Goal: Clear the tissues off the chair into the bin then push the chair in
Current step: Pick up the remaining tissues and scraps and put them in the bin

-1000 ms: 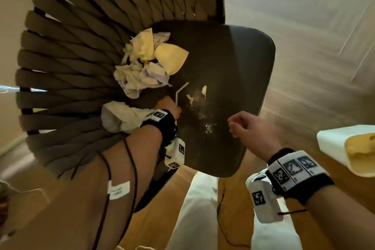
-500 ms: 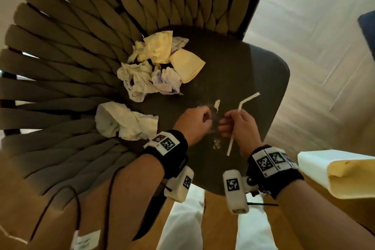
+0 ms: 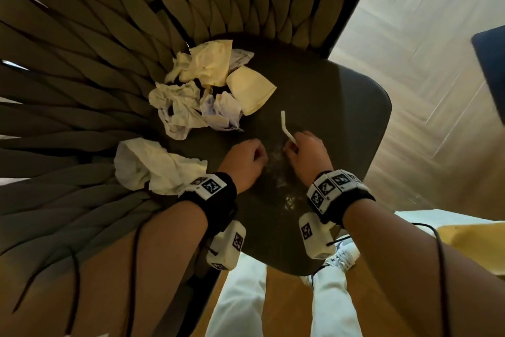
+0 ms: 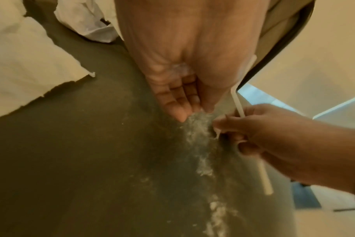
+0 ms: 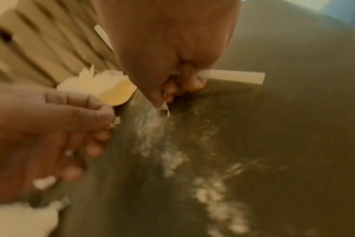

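A chair with a woven back (image 3: 114,44) has a dark seat (image 3: 336,107). On the seat's back left lies a heap of crumpled tissues (image 3: 188,101) with a yellow paper (image 3: 250,90). A separate white tissue (image 3: 153,167) lies beside my left wrist. My right hand (image 3: 304,152) grips a white bent straw (image 3: 285,124) (image 5: 233,77) and pinches a small scrap (image 5: 165,107) against the seat. My left hand (image 3: 247,160) is curled with its fingertips (image 4: 178,112) on the seat, and a small white scrap (image 5: 116,120) shows at them.
White crumbs (image 3: 289,201) streak the seat between and below my hands. A white bin with a yellow liner (image 3: 470,235) stands on the wooden floor (image 3: 426,63) at the right. My legs and a shoe (image 3: 341,254) are at the seat's front edge.
The straw went from my left hand to my right, which turned its bent end toward the backrest. Both hands came down onto the crumbs, and the loose scrap left the seat.
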`<state>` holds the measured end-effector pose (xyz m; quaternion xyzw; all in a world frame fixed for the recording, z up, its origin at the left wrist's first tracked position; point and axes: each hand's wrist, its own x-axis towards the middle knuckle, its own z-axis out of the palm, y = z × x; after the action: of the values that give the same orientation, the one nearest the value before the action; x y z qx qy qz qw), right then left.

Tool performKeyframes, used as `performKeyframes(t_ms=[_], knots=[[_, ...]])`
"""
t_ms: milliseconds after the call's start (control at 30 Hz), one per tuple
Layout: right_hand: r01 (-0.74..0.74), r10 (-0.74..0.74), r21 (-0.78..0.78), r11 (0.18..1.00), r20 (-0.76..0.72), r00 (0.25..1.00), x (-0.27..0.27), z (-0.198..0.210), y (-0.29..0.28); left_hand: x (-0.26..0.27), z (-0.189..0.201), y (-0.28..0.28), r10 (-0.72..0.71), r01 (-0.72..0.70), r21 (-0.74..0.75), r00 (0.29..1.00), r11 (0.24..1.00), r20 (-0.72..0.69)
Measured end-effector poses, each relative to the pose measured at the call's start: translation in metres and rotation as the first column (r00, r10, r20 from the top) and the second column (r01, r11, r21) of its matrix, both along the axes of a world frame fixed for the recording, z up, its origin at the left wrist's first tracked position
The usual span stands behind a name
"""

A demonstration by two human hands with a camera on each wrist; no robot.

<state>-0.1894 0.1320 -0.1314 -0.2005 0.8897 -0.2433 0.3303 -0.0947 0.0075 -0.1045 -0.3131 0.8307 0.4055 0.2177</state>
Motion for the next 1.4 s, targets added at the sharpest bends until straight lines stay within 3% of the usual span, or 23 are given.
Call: performKeyframes(t_ms=[67,100,133,200,233,267,400,533,600,666,733,766,833,866,933,1000,1066,1166,1233,1300,1400], knots=[[0.195,-0.181,-0.053,0.979,0.197,0.963,0.002,0.003,-0.002,-0.002,0.006,0.003,0.065,-0.058,0.094,0.995,0.994,-0.078],[0.317,-0.269,-0.083,0.945,0.355,0.895,0.005,0.006,-0.001,-0.004,0.010,0.005,0.082,-0.065,0.125,0.988,0.990,-0.132],[0.446,-0.328,-0.094,0.890,0.547,0.770,0.008,0.011,-0.001,-0.006,0.014,0.007,0.094,-0.067,0.146,0.978,0.987,-0.189],[0.704,-0.326,-0.045,0.709,0.864,0.384,0.017,0.023,-0.001,-0.009,0.018,0.011,0.102,-0.062,0.153,0.958,0.986,-0.268],[0.786,-0.305,0.003,0.619,0.923,0.236,0.019,0.025,-0.001,-0.009,0.019,0.012,0.089,-0.055,0.127,0.954,0.990,-0.285],[0.828,-0.296,0.037,0.560,0.942,0.158,0.021,0.025,-0.002,-0.009,0.019,0.012,0.061,-0.040,0.079,0.953,0.996,-0.297],[0.845,-0.268,0.083,0.528,0.961,0.073,0.028,0.020,-0.009,-0.003,0.019,0.009,-0.076,0.062,-0.054,0.937,0.997,-0.341],[0.794,-0.279,0.094,0.600,0.955,0.098,0.029,0.020,-0.016,0.013,0.031,0.001,0.038,-0.011,0.083,0.941,0.996,-0.336],[0.758,-0.232,0.093,0.645,0.970,0.078,0.029,0.019,-0.017,0.025,0.038,-0.009,0.099,-0.081,0.068,0.943,0.994,-0.317],[0.731,-0.203,0.095,0.675,0.977,0.060,0.031,0.019,-0.015,0.040,0.045,-0.029,0.095,-0.113,-0.069,0.969,0.991,-0.226],[0.714,-0.218,0.095,0.694,0.972,0.083,0.031,0.019,-0.011,0.058,0.044,-0.057,0.012,0.000,-0.339,0.999,0.941,0.033],[0.705,-0.238,0.095,0.702,0.965,0.107,0.031,0.019,-0.009,0.067,0.041,-0.071,0.005,0.090,-0.429,0.977,0.899,0.215],[0.682,-0.268,0.093,0.725,0.951,0.155,0.032,0.018,-0.003,0.080,0.030,-0.096,0.117,0.137,-0.435,0.853,0.890,0.508],[0.664,-0.275,0.092,0.742,0.945,0.177,0.033,0.018,-0.002,0.084,0.022,-0.104,0.190,0.077,-0.403,0.791,0.912,0.581],[0.641,-0.299,0.099,0.761,0.931,0.211,0.035,0.019,0.001,0.086,0.005,-0.111,0.277,-0.050,-0.360,0.740,0.932,0.613],[0.623,-0.340,0.121,0.773,0.908,0.246,0.034,0.022,0.002,0.081,-0.005,-0.108,0.305,-0.074,-0.393,0.766,0.916,0.566],[0.592,-0.376,0.129,0.796,0.871,0.316,0.032,0.028,-0.001,0.073,-0.006,-0.105,0.231,-0.015,-0.387,0.823,0.922,0.518],[0.518,-0.354,0.045,0.854,0.779,0.517,0.025,0.040,-0.015,0.063,0.011,-0.095,0.083,0.033,-0.245,0.889,0.969,0.450],[0.444,-0.313,-0.019,0.896,0.682,0.661,0.017,0.050,-0.032,0.053,0.031,-0.085,0.097,-0.041,-0.196,0.954,0.980,0.283],[0.392,-0.284,-0.079,0.917,0.562,0.777,0.005,0.053,-0.050,0.035,0.053,-0.072,0.094,-0.084,-0.242,0.995,0.967,0.032],[0.422,-0.334,-0.123,0.898,0.433,0.837,-0.019,0.048,-0.072,0.000,0.071,-0.063,0.029,-0.132,-0.340,0.956,0.931,-0.293]])
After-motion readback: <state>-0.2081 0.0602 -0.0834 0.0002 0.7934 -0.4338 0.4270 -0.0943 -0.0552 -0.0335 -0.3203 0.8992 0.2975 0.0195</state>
